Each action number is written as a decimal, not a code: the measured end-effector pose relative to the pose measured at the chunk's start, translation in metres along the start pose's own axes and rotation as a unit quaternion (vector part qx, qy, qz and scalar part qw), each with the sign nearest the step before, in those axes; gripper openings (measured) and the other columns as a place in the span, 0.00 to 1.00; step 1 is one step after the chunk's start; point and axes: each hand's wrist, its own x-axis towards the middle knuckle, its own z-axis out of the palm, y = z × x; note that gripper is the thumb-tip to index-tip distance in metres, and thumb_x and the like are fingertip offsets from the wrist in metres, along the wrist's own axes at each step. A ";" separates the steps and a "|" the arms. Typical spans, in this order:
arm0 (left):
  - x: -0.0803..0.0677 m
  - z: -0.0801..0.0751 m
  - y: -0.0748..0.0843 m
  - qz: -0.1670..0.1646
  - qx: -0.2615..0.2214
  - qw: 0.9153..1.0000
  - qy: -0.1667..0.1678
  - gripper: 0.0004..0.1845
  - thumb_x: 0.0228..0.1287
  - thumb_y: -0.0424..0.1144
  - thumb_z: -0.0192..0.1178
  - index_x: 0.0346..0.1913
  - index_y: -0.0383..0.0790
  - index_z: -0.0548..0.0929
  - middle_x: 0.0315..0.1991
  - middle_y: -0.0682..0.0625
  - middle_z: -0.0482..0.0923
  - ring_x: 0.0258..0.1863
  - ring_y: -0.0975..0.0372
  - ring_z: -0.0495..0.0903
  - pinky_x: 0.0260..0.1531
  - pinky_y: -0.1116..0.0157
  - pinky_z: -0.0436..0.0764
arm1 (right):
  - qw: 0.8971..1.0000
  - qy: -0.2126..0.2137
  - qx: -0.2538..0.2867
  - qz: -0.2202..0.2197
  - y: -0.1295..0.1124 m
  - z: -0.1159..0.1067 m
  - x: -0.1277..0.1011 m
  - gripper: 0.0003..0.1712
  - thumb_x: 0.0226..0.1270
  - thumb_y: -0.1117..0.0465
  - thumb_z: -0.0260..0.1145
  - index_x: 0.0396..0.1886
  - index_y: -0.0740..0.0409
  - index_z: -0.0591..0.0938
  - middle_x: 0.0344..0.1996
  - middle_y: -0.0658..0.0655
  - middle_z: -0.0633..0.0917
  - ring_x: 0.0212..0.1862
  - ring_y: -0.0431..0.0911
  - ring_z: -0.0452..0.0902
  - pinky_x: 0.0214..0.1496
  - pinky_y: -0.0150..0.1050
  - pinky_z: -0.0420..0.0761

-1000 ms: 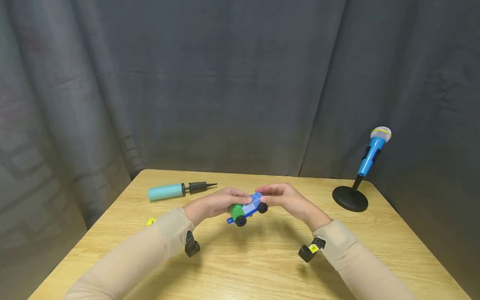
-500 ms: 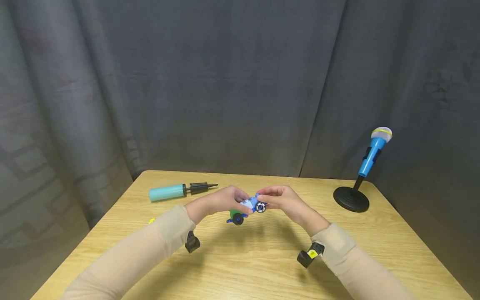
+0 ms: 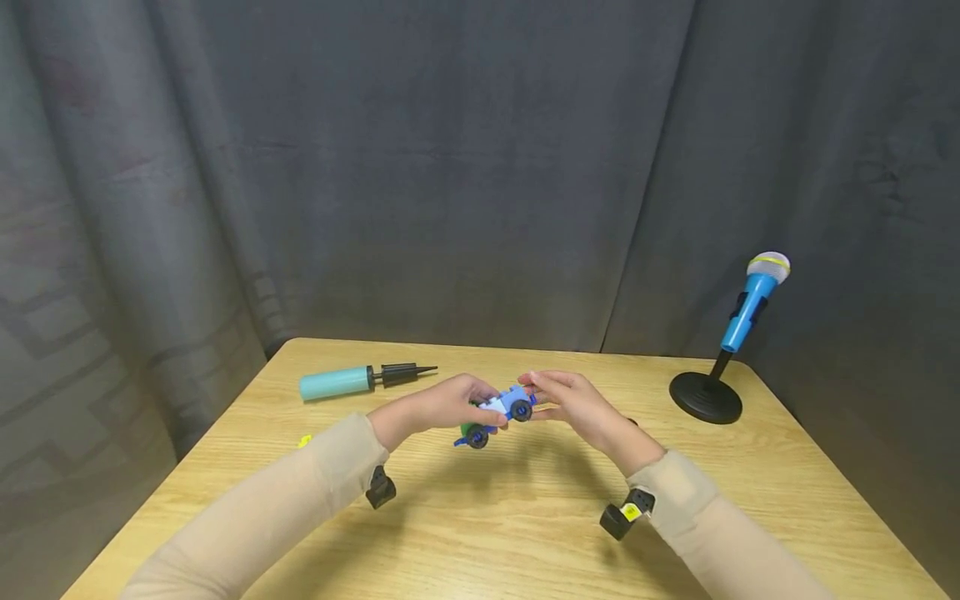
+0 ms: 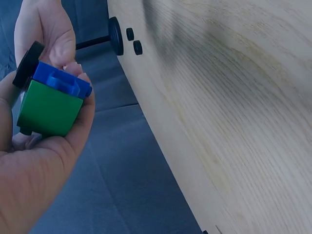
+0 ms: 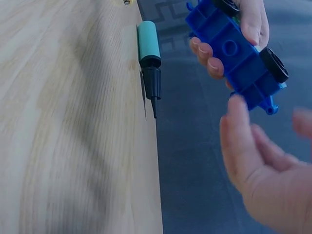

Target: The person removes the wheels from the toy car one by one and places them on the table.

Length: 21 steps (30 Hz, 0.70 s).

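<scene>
My left hand (image 3: pixel 442 404) grips a toy block car (image 3: pixel 516 402) above the table, thumb along its near side. The car has a blue wheeled base (image 5: pixel 239 48), light blue blocks and a green block (image 4: pixel 48 107) at its left end. It tilts, right end higher. In the right wrist view, its underside shows, with two black wheels along one side and left fingers wrapped under the other. My right hand (image 3: pixel 581 408) is beside the car's right end, fingers extended and spread, a fingertip right at the base's end in the right wrist view.
Two small black wheels (image 4: pixel 133 41) lie on the wooden table (image 3: pixel 495 542). A teal hand pump (image 3: pixel 337 383) lies at the back left, near a yellow piece (image 3: pixel 303 441). At the back right stands a blue toy microphone (image 3: pixel 742 321) on a round black base (image 3: pixel 705 398).
My right fingers have let go of the car's right end and spread out beside it. The left thumb has shifted from the car's top to its near side.
</scene>
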 end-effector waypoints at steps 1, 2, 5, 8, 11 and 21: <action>0.000 0.000 -0.001 0.000 0.000 1.000 0.007 0.22 0.66 0.46 0.63 0.56 0.33 0.79 0.44 0.43 0.86 0.42 0.57 0.85 0.47 0.62 0.81 | 1.000 0.005 0.008 0.005 0.000 0.000 -0.001 0.31 0.77 0.48 0.51 0.60 0.72 0.73 0.47 0.58 0.82 0.47 0.46 0.80 0.53 0.43 0.82; 0.000 0.000 -0.002 0.000 0.000 1.000 0.015 0.23 0.66 0.46 0.63 0.57 0.33 0.78 0.44 0.44 0.86 0.43 0.58 0.85 0.48 0.61 0.81 | 1.000 0.008 0.016 0.011 0.001 0.000 -0.001 0.31 0.78 0.48 0.48 0.58 0.73 0.73 0.44 0.58 0.82 0.45 0.46 0.81 0.51 0.42 0.83; 0.000 0.000 -0.004 -0.004 0.006 0.999 0.045 0.26 0.66 0.47 0.62 0.60 0.32 0.76 0.45 0.47 0.86 0.45 0.60 0.84 0.52 0.59 0.80 | 0.999 0.005 0.038 0.023 0.003 0.000 -0.005 0.30 0.80 0.49 0.44 0.52 0.75 0.75 0.35 0.56 0.84 0.37 0.45 0.83 0.45 0.40 0.84; 0.002 0.001 -0.006 -0.005 0.004 0.998 0.065 0.28 0.66 0.47 0.63 0.62 0.31 0.74 0.44 0.48 0.86 0.46 0.60 0.83 0.54 0.57 0.78 | 0.999 -0.026 0.037 0.016 0.003 0.000 -0.009 0.28 0.79 0.50 0.46 0.47 0.74 0.76 0.33 0.55 0.85 0.35 0.45 0.84 0.44 0.40 0.84; 0.004 0.003 -0.007 -0.007 -0.002 0.997 0.073 0.27 0.66 0.47 0.62 0.60 0.31 0.75 0.44 0.48 0.86 0.45 0.61 0.83 0.53 0.58 0.78 | 0.998 -0.051 0.024 -0.003 0.003 0.003 -0.012 0.25 0.77 0.50 0.52 0.46 0.72 0.78 0.33 0.55 0.86 0.36 0.45 0.84 0.45 0.42 0.84; 0.008 0.010 -0.008 -0.007 -0.001 0.996 0.094 0.23 0.67 0.45 0.62 0.57 0.32 0.78 0.42 0.49 0.86 0.40 0.64 0.82 0.43 0.65 0.79 | 0.999 -0.034 -0.003 -0.015 0.007 0.016 -0.007 0.25 0.69 0.53 0.63 0.41 0.77 0.78 0.29 0.55 0.86 0.31 0.45 0.84 0.43 0.46 0.85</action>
